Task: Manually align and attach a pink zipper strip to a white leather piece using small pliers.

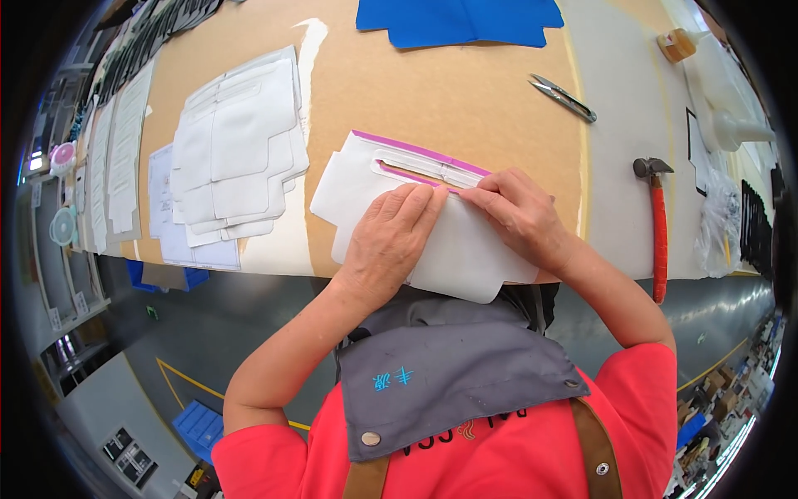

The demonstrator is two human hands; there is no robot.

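In front of me a white cut panel (341, 193) lies on the brown-covered table, its near edge reaching past the table edge. A magenta strip runs along its far edge, and more magenta shows along a long narrow slot. My left hand (389, 237) rests on the panel, fingers side by side and stretched out, the tips at the slot's near edge. Its thumb is hidden. My right hand (524, 218) pinches the panel at the right end of the slot, thumb and forefinger close to the left fingertips. The pinched edge is partly covered by the fingers.
Stacked white panels (237, 141) lie left over a printed sheet (162, 200). A blue panel (465, 21) is at the far edge. To the right are thread snips (565, 98), a red-handled hammer (658, 224), an amber bottle (677, 45) and a clear plastic bag (721, 220).
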